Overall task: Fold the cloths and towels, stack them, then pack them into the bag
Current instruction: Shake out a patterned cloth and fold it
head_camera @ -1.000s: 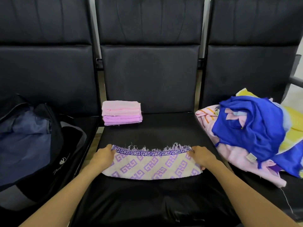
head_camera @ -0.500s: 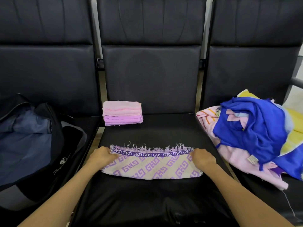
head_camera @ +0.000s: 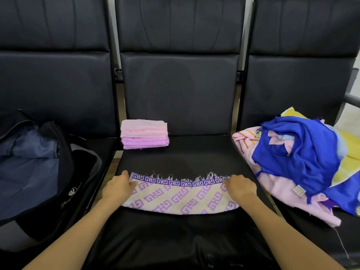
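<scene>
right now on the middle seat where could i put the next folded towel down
Bare middle seat lies between the pink folded stack and the purple-patterned towel, reaching to the seat's right edge. Another bare strip runs nearer than that towel, between the forearms. The right seat is crowded with the unfolded cloth pile; the open bag fills the left seat.

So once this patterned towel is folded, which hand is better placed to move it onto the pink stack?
Probably left. The left hand holds the end of the patterned towel directly in front of the pink stack; the right hand holds the opposite end, nearer the unfolded pile.
</scene>
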The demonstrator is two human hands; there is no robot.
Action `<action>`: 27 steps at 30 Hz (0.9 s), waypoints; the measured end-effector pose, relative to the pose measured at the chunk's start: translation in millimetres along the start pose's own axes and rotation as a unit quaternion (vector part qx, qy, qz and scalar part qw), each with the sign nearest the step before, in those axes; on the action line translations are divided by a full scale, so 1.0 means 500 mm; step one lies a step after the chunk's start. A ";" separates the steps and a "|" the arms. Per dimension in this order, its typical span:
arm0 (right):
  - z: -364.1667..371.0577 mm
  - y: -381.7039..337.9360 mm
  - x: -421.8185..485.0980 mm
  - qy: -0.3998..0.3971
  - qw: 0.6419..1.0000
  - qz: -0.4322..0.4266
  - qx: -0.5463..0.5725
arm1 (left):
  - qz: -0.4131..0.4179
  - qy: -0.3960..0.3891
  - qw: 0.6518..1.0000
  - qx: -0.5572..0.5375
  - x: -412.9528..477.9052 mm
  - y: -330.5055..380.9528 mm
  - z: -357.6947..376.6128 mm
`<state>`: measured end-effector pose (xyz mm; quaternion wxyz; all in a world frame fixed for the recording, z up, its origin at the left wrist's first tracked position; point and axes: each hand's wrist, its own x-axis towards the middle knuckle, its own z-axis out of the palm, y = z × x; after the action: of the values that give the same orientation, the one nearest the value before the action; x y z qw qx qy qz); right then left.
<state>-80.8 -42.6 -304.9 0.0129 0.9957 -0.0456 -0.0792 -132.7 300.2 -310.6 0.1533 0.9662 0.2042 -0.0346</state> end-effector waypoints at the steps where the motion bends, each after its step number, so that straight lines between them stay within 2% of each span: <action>1: -0.003 -0.003 -0.002 0.014 1.000 0.001 0.013 | -0.013 -0.012 1.000 0.010 -0.003 0.004 -0.003; 3: -0.006 -0.010 -0.006 0.053 0.998 -0.026 0.026 | -0.033 -0.034 0.998 0.035 -0.008 0.011 -0.008; 6: -0.004 -0.026 -0.011 0.061 0.986 -0.144 0.056 | -0.039 -0.046 0.997 0.052 -0.008 0.017 -0.012; 9: 0.003 -0.041 -0.018 -0.033 0.968 -0.244 0.045 | -0.025 -0.056 0.996 0.061 -0.005 0.022 -0.009; 12: 0.017 -0.048 -0.025 -0.114 0.952 -0.283 0.028 | -0.012 -0.047 0.999 0.024 -0.010 0.028 -0.013; 17: 0.020 -0.048 -0.021 -0.138 0.948 -0.281 0.062 | 0.030 -0.018 0.991 -0.128 -0.012 0.030 -0.013; 22: -0.001 -0.028 -0.015 -0.133 0.947 -0.232 0.177 | 0.107 0.009 0.967 -0.233 -0.020 0.078 -0.038; 25: -0.006 -0.012 -0.009 -0.153 0.937 -0.166 0.268 | 0.119 -0.021 0.954 -0.273 -0.036 0.139 -0.039; 27: -0.011 0.001 -0.006 -0.176 0.917 -0.107 0.341 | 0.109 -0.062 0.933 -0.338 -0.052 0.186 -0.027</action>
<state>-82.9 -42.8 -298.9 -0.3442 0.9085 0.0355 -0.2342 -118.7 213.6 -268.0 0.4855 0.8698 0.0874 -0.0065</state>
